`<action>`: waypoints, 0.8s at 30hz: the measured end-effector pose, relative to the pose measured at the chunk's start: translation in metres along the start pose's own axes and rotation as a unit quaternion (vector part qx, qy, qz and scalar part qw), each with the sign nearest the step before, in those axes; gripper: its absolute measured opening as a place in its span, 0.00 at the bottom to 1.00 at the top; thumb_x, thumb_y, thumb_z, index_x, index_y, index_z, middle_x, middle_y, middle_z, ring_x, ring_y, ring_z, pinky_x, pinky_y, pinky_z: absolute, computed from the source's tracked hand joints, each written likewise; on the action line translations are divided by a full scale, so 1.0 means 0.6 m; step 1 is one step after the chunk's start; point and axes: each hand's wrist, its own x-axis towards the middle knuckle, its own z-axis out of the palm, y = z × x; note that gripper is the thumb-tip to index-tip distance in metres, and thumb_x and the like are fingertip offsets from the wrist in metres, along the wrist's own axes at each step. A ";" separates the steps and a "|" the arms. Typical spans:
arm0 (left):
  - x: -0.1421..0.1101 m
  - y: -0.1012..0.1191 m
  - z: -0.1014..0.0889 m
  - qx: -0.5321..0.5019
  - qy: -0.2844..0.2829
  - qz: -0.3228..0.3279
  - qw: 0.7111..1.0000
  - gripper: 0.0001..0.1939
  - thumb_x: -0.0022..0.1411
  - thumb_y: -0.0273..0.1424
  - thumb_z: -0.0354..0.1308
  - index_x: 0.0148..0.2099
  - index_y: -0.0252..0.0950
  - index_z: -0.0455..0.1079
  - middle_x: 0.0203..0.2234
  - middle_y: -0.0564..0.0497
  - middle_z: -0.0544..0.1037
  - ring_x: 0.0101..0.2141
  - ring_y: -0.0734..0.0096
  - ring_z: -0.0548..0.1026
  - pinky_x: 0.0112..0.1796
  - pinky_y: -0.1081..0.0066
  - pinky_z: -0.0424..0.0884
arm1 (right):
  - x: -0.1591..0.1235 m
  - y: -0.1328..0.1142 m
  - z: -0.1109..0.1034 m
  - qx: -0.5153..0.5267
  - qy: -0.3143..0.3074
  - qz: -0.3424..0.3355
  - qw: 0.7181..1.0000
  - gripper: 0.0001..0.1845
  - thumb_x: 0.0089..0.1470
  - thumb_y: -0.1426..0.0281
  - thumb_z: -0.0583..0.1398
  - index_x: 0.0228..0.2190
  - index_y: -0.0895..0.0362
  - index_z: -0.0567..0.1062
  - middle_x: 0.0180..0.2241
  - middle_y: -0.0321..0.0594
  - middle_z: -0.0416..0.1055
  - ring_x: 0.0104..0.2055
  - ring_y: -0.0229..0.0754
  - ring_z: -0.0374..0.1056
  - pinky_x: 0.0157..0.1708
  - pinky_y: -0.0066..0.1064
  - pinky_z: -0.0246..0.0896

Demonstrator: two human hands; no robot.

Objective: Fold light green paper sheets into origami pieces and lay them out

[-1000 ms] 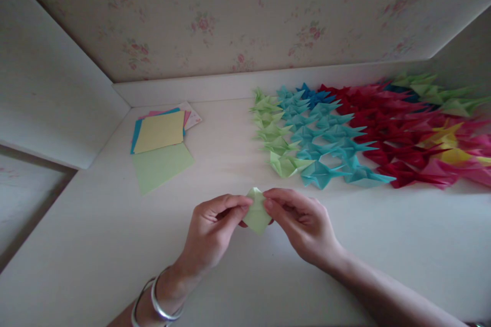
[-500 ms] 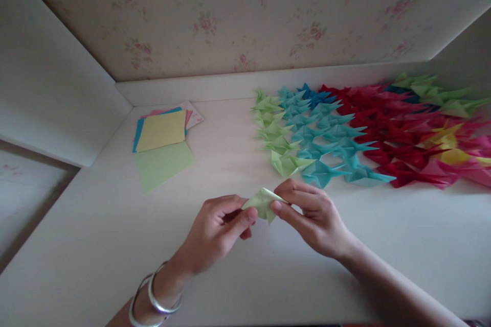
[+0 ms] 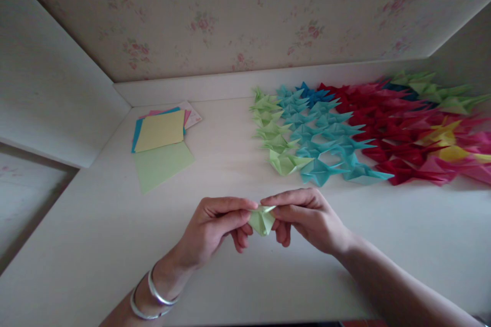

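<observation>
A small piece of folded light green origami paper [image 3: 262, 222] is held above the white table, between my two hands. My left hand [image 3: 217, 225] pinches its left side between thumb and forefinger, and two silver bangles [image 3: 155, 291] circle that wrist. On the right side, my right hand [image 3: 309, 219] grips the paper the same way, its forefinger along the top edge. The paper's folded faces meet in a point at the bottom. My fingers cover both of its side edges.
Rows of folded paper cranes in light green [image 3: 286, 162], turquoise [image 3: 321, 171], red [image 3: 399, 169] and other colours fill the back right of the table [image 3: 230, 286]. At the back left lie a yellow paper sheet [image 3: 161, 130] and a light green sheet [image 3: 164, 166]. A floral-papered wall [image 3: 230, 15] rises behind.
The green paper has been turned, so its point now faces down towards me. My right hand has shifted its grip, and both hands now hold opposite sides at about the same height.
</observation>
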 end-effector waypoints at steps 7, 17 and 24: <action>-0.003 -0.001 0.005 -0.042 -0.046 -0.005 0.998 0.09 0.53 0.35 0.74 0.37 0.41 0.84 0.25 0.51 0.84 0.23 0.74 0.81 0.22 0.80 0.75 | -0.001 -0.005 0.004 0.077 0.004 0.014 0.997 0.07 0.45 0.67 0.73 0.29 0.57 0.85 0.19 0.38 0.78 0.19 0.38 0.75 0.19 0.23 0.72; 0.008 -0.002 0.005 -0.066 0.026 -0.023 0.997 0.12 0.52 0.38 0.74 0.38 0.37 0.83 0.23 0.51 0.83 0.20 0.79 0.77 0.21 0.84 0.72 | -0.003 0.011 0.005 -0.145 0.041 -0.145 0.978 0.12 0.48 0.70 0.72 0.38 0.56 0.83 0.30 0.41 0.81 0.25 0.37 0.74 0.25 0.26 0.71; 0.005 -0.005 0.013 0.253 0.049 0.123 0.958 0.15 0.65 0.40 0.62 0.46 0.36 0.81 0.29 0.48 0.83 0.27 0.69 0.80 0.30 0.73 0.78 | -0.001 0.011 0.008 -0.243 0.098 -0.157 0.952 0.13 0.57 0.61 0.66 0.32 0.60 0.81 0.20 0.38 0.76 0.20 0.37 0.72 0.20 0.26 0.68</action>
